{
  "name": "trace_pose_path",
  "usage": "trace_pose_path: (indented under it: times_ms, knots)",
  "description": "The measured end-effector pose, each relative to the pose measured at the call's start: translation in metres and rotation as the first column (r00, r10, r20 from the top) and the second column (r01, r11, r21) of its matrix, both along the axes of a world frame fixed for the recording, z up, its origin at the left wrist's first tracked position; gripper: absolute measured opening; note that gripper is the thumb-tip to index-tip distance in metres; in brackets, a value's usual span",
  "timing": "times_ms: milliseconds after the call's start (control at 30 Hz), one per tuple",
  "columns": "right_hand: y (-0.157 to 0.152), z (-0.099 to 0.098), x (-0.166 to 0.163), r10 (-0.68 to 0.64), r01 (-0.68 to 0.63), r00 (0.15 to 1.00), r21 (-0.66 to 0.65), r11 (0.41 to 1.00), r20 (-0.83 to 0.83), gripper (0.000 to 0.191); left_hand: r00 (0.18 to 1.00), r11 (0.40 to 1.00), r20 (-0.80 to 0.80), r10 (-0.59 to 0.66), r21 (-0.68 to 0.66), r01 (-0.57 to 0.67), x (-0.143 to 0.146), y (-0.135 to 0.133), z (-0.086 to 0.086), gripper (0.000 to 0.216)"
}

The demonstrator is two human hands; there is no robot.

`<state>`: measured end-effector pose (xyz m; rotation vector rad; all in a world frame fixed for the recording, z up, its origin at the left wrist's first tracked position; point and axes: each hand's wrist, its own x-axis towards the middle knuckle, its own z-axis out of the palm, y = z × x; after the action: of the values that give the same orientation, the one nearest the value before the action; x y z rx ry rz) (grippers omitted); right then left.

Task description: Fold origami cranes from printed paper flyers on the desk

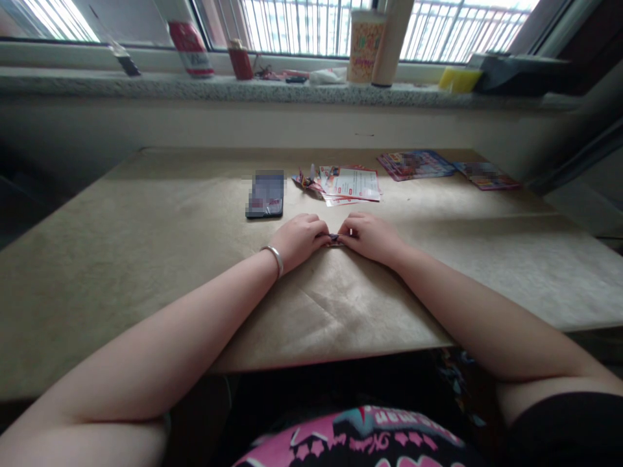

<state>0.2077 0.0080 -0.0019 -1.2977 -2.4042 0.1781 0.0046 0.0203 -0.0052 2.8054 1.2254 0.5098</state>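
Observation:
Both hands meet near the middle of the table, pinching a small, narrow piece of colourful printed paper [334, 240] flat against the surface. My left hand [304, 239], with a silver bangle [275, 259] at the wrist, has its fingers closed on the left end. Fingers of my right hand [372, 235] are closed on the other end. Most of the paper is hidden under the fingertips, so its exact shape cannot be made out. Just beyond lie several white printed sheets [357, 183] and a folded colourful paper piece [307, 181].
A phone [267, 194] lies left of the sheets. Colourful printed cards [416, 164] and another stack [487, 176] are at the back right. On the stone windowsill [272, 89] stand a red can [189, 48], a red bottle [240, 60], a patterned cup [366, 48] and a yellow block [459, 80].

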Motion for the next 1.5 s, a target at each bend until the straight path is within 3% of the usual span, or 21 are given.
trace_pose_path:
  times_ms: [233, 533, 1000, 1067, 1167, 1300, 1400, 1500]
  knots:
    - [0.001, 0.000, 0.006, -0.003, 0.004, 1.000, -0.021, 1.000, 0.026, 0.011, 1.000, 1.000, -0.018, 0.000, -0.020, 0.000, -0.002, -0.003, 0.003, 0.017]
    - [0.007, -0.004, 0.020, -0.025, 0.025, 1.000, -0.021, 0.999, 0.009, 0.010, 0.995, 0.996, -0.068, 0.073, 0.066, -0.068, -0.009, -0.002, 0.001, 0.023]
    - [0.006, -0.005, 0.021, -0.037, 0.035, 0.998, -0.043, 0.998, -0.046, 0.011, 0.985, 0.984, -0.109, 0.136, 0.126, -0.122, -0.017, -0.002, 0.001, 0.010]
    - [0.006, -0.005, 0.021, -0.042, 0.039, 0.996, -0.047, 0.998, -0.076, 0.012, 0.994, 0.988, -0.044, 0.095, 0.124, -0.089, -0.017, -0.002, 0.000, 0.011]
    - [0.005, -0.004, 0.020, -0.069, 0.058, 0.989, -0.089, 0.994, -0.132, 0.013, 0.994, 0.993, 0.086, -0.070, 0.100, 0.061, -0.016, -0.003, 0.000, 0.025]
    - [0.003, -0.002, 0.016, -0.107, 0.009, 0.943, -0.295, 0.955, -0.316, 0.018, 0.945, 0.960, 0.172, -0.277, 0.013, 0.279, -0.011, -0.007, 0.001, 0.024]
    - [0.002, -0.002, 0.013, -0.119, -0.103, 0.882, -0.432, 0.896, -0.457, 0.024, 0.926, 0.952, 0.244, -0.288, -0.030, 0.304, -0.008, -0.009, 0.001, 0.015]
    - [0.002, -0.003, 0.012, -0.149, -0.143, 0.857, -0.506, 0.851, -0.493, 0.028, 0.915, 0.957, 0.305, -0.264, -0.036, 0.288, -0.009, -0.008, 0.000, 0.015]
